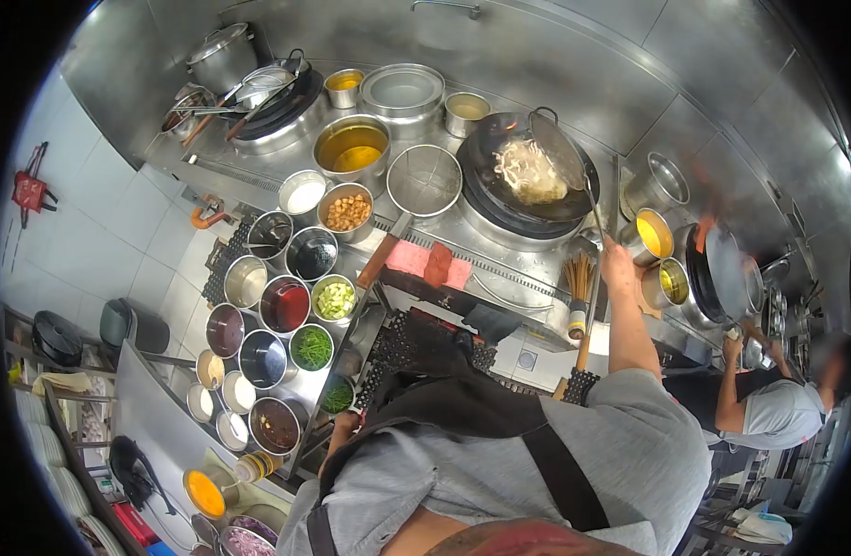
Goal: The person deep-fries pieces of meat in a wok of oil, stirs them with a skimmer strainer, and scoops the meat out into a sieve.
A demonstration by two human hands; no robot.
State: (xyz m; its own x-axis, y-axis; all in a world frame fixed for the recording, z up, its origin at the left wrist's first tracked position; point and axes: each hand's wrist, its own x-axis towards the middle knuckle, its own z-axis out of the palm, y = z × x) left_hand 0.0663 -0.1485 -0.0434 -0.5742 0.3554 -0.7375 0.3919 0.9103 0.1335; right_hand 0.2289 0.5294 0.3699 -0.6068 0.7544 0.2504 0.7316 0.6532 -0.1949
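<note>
Long-handled skimmer (557, 153): in the head view you have its broad round head inside the wok (481, 153), toward the right side, next to the pale strips (521, 171) of food. Your right hand (617, 266) is closed around its handle, outside the wok's near rim. Near that hand you have a bamboo brush (578, 278). Your left hand (349, 420) is low by your body, near the pot of chopped greens (337, 396); it is partly hidden, so I cannot tell whether its fingers are spread, pressed together or pinching anything. To the left of your wok lies a round mesh strainer (424, 181), with a pink cloth (407, 257) on the counter edge below it. Off to your right, a co-worker (773, 412) stands at another wok (722, 264).
</note>
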